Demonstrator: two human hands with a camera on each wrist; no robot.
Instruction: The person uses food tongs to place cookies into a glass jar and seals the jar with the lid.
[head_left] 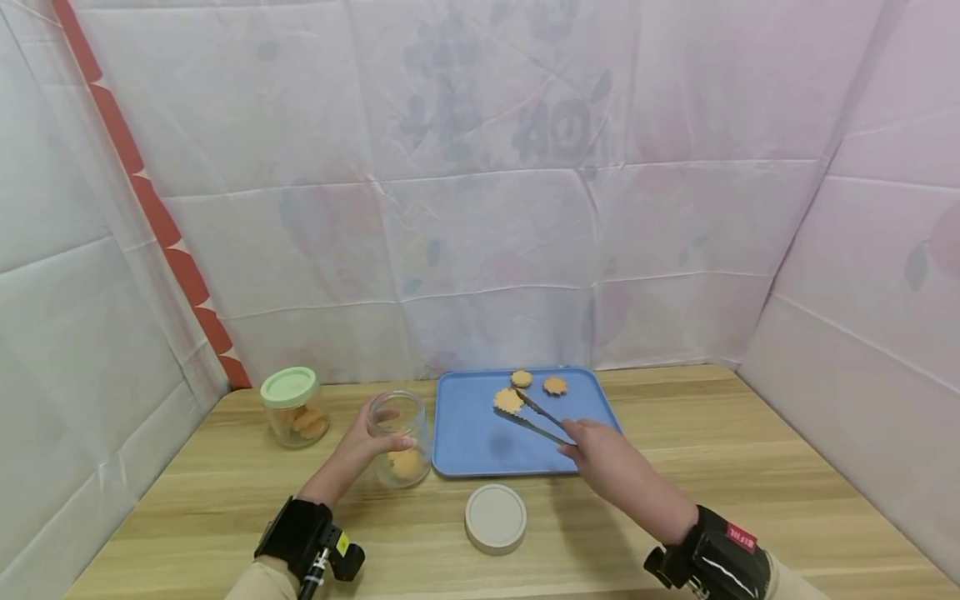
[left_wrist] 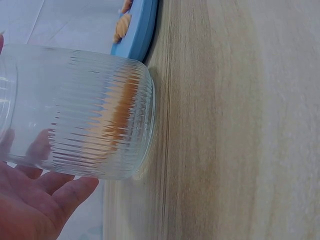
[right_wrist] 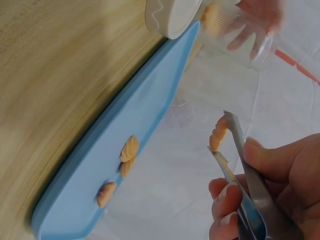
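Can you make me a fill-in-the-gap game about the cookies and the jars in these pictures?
1. The right hand grips metal tongs that pinch one ____.
2. The left hand holds an open ribbed glass jar with no ____ on it.
3. The flat blue tray has ____ cookies lying on it.
4. The closed jar has a pale ____ lid.

Missing words: cookie; lid; two; green

- The ribbed clear glass jar (left_wrist: 85,120), gripped by the left hand (left_wrist: 35,205), was cut off at the left wrist view's left edge.
- The metal tongs (right_wrist: 247,180) ran past the bottom edge below the right hand's (right_wrist: 270,185) grip.
- The round white lid (right_wrist: 172,17) was cropped at the top.
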